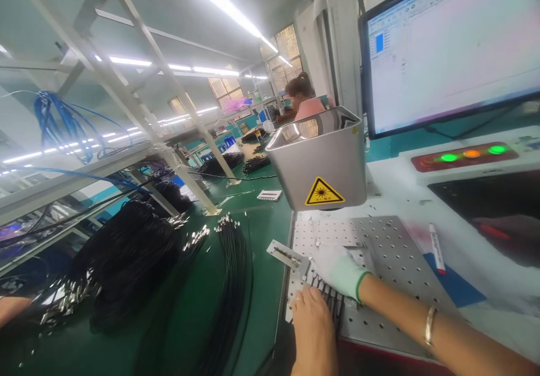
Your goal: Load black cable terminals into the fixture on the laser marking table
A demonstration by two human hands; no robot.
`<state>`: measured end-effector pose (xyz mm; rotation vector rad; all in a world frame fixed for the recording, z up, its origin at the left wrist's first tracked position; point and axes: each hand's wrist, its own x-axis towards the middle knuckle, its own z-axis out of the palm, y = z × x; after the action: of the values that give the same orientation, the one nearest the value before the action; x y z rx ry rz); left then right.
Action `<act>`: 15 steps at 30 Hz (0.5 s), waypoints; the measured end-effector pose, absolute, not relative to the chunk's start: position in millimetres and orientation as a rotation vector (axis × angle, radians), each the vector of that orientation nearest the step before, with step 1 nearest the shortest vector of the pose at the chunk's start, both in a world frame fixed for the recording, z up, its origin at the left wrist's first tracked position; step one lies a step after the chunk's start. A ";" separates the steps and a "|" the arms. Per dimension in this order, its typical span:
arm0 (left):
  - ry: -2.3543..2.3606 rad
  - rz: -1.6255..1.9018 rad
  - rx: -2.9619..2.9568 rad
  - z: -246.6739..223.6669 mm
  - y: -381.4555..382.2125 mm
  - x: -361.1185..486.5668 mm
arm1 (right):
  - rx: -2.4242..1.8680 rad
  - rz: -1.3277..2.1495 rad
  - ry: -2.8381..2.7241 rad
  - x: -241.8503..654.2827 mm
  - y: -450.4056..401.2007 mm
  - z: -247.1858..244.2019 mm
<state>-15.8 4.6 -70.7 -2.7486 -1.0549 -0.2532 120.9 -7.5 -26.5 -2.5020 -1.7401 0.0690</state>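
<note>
From the head view, we are looking down at a perforated plate [392, 252] sitting on the white desk [405, 196], under the grey laser head [320, 162] with its yellow warning label [324, 192]. Our right hand [337, 269], wearing a white glove, is lying on the plate near its front left corner, its fingers flattened and pressing down on a row of black cables [329, 297]; it is not gripping them. Our left hand [312, 319], bare, is resting just beside it at the plate's front edge, fingertips touching the near ends of the same cables, fingers loose and extended, closing around nothing. The cables are lying side by side on the plate between the two hands, running off its front edge.

A small metal jig [287, 255] is sitting at the plate's left edge, just beyond our hands. A red marker [436, 247] is lying near the plate's right edge, on the desk. Behind it, a panel with green and orange lights [464, 155] is glowing below the monitor [451, 44].

On the green bench [265, 229] to the left, bundles of black cables [126, 252] with metal ends are piling up. A person in pink [306, 103] is sitting farther back.
</note>
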 end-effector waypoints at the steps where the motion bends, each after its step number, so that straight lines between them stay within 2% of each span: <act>1: -1.045 -0.256 -2.774 -72.1 6.6 -15.7 | -2.499 0.071 -1.745 120.7 -8.5 -24.0; 8: -0.847 -0.400 -2.836 -73.8 13.6 -17.9 | -2.470 0.101 -1.782 120.7 -10.0 -16.1; 15: -0.701 -0.308 -2.841 -76.4 11.1 -18.8 | -2.471 0.144 -1.765 124.5 -7.9 -26.6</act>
<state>-18.8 11.1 -76.4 -2.8414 -0.7009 -0.3084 124.5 -7.9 -26.6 -2.4714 -1.7655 0.1443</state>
